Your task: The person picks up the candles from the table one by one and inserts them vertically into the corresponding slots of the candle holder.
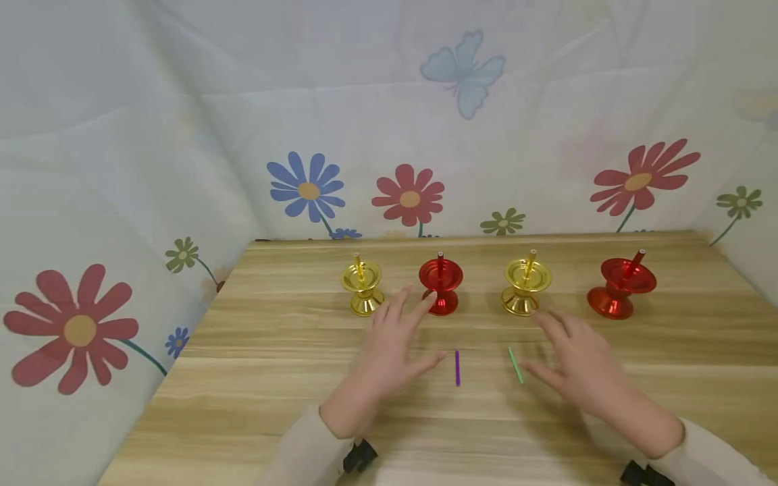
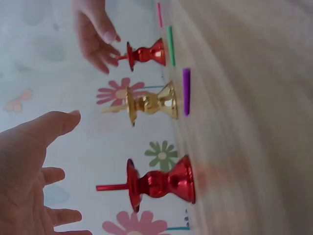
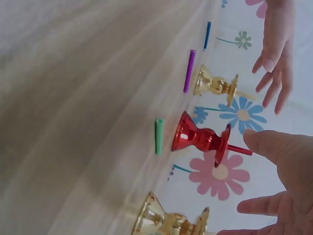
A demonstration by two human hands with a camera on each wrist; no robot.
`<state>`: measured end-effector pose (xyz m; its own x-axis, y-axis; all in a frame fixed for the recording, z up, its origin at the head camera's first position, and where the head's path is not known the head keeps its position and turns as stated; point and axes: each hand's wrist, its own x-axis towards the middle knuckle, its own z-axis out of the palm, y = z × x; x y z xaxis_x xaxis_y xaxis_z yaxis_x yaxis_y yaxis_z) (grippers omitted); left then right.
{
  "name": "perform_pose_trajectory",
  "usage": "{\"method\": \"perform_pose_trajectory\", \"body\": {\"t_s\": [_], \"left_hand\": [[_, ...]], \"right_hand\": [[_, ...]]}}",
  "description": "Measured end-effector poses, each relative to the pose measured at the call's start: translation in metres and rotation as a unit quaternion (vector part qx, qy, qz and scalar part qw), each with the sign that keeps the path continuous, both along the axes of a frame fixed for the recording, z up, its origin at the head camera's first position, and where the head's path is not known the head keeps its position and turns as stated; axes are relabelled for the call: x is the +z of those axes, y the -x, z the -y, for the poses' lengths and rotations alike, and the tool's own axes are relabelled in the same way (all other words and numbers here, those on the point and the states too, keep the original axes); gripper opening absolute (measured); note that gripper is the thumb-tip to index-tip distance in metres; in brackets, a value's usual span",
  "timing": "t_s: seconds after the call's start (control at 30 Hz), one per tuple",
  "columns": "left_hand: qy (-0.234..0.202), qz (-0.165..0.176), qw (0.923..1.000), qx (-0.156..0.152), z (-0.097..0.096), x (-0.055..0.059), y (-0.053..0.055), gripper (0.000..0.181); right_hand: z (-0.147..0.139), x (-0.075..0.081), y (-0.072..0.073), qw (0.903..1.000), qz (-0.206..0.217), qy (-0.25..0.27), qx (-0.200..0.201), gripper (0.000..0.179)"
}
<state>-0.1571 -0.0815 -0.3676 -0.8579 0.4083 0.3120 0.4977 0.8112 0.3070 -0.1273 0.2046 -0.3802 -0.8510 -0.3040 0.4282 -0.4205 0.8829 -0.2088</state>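
As 4 holders [image 1: 521,297] stand on the tabletop [image 1: 243,405], the head view shows left hand [image 1: 392,342] and right hand [image 1: 582,360] empty, fingers [image 1: 420,312] spread, purple stick [image 1: 458,368] and green stick [image 1: 516,366] lying between. Left wrist adds a pink stick [image 2: 160,14], right wrist a blue stick [image 3: 207,35]: holders seem set, sticks seem left.

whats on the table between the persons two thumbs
Two thin sticks lie there, as the head view shows: a purple stick nearer the left thumb and a green stick nearer the right thumb.
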Motion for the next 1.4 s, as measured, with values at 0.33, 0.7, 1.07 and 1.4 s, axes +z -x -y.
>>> {"method": "perform_pose_trajectory", "body": {"t_s": [0.33, 0.7, 1.07, 1.4], "left_hand": [[-0.054, -0.007, 0.9976, 0.044, 0.019, 0.021, 0.006, 0.075], [-0.137, 0.011, 0.9859, 0.095, 0.04, 0.033, 0.024, 0.072], [-0.199, 0.059, 0.9662, 0.153, 0.06, 0.036, 0.049, 0.083], [-0.258, 0.127, 0.9368, 0.2, 0.069, 0.038, 0.074, 0.066]], "right_hand": [[-0.011, 0.011, -0.002, 0.9989, 0.034, 0.007, -0.032, 0.064], [-0.027, 0.023, -0.001, 0.9957, 0.066, 0.013, -0.064, 0.062], [-0.042, 0.024, 0.004, 0.9932, 0.085, 0.011, -0.079, 0.06], [-0.055, 0.028, 0.011, 0.9829, 0.153, 0.023, -0.1, 0.055]]}}
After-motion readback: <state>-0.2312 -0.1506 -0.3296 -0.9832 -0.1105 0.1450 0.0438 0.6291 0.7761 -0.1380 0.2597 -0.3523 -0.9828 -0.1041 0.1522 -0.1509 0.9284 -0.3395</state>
